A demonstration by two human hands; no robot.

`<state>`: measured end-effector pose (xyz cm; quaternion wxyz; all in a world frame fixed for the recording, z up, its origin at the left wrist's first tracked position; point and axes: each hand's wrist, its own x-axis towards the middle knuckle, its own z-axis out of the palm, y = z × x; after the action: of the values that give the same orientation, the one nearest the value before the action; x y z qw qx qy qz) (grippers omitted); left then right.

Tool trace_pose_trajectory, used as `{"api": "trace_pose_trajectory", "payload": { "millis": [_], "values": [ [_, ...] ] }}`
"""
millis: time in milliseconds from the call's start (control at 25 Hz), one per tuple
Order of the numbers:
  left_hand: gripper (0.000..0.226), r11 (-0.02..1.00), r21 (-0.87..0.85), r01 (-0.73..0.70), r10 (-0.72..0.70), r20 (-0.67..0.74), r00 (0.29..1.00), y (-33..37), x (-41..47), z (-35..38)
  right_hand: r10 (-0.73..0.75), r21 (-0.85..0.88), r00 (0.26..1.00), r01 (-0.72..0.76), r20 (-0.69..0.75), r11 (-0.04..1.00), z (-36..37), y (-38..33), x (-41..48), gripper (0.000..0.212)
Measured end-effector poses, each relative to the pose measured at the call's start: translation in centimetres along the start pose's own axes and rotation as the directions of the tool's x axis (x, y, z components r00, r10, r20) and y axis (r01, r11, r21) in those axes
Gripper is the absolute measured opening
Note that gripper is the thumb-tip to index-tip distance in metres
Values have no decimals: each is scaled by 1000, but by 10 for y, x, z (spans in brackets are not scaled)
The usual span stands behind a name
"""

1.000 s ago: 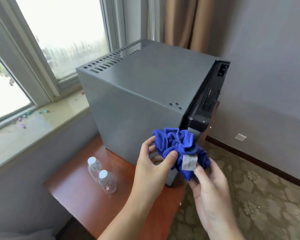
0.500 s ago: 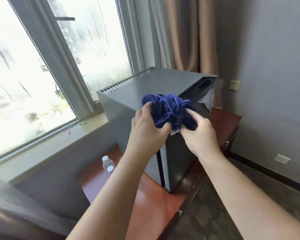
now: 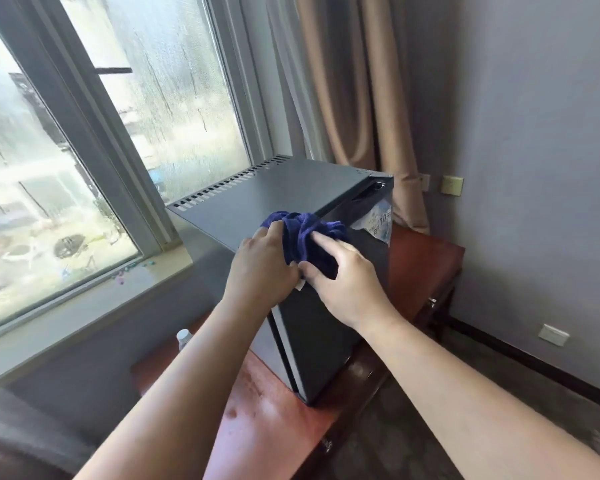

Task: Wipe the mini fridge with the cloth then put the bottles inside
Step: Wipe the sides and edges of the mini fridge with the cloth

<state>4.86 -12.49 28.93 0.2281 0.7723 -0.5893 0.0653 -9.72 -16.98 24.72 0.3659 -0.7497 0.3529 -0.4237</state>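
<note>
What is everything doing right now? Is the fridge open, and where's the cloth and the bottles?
mini fridge: upright on the wooden table, door looks shut.
cloth: bunched up at the fridge's top front edge.
left hand: gripping the cloth.
right hand: gripping the cloth.
bottle: on the table beside the fridge, capped, mostly hidden.
window: shut, streaky.

We are holding a bunched blue cloth [image 3: 303, 239] between both hands at the near top corner of the dark grey mini fridge [image 3: 284, 195]. Our left hand [image 3: 262, 268] is gripping it from the left, our right hand [image 3: 347, 277] is pressing fingers into it from the right. Below our left forearm, one bottle [image 3: 183, 337] cap is showing on the reddish bench [image 3: 271, 424]. Beyond our hands, window [image 3: 84, 150] and curtain [image 3: 354, 98] are standing.
</note>
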Motion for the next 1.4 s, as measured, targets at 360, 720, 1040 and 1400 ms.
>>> {"api": "trace_pose_trajectory", "payload": {
  "millis": [360,720,1040,1400],
  "values": [
    [32,999,-45,19,-13,120,993,23,119,34,-184,-304,979,200,83,931,-43,20,141,35],
    [33,999,26,45,-48,161,986,106,235,98,-210,-306,968,244,137,920,-123,113,247,39],
    [22,948,7,319,-318,-42,947,146,251,117,-323,-11,894,343,310,939,-152,168,306,33],
    [43,887,-42,460,-436,-405,804,225,239,176,60,637,755,-590,653,495,-170,219,320,27]
  ]
}}
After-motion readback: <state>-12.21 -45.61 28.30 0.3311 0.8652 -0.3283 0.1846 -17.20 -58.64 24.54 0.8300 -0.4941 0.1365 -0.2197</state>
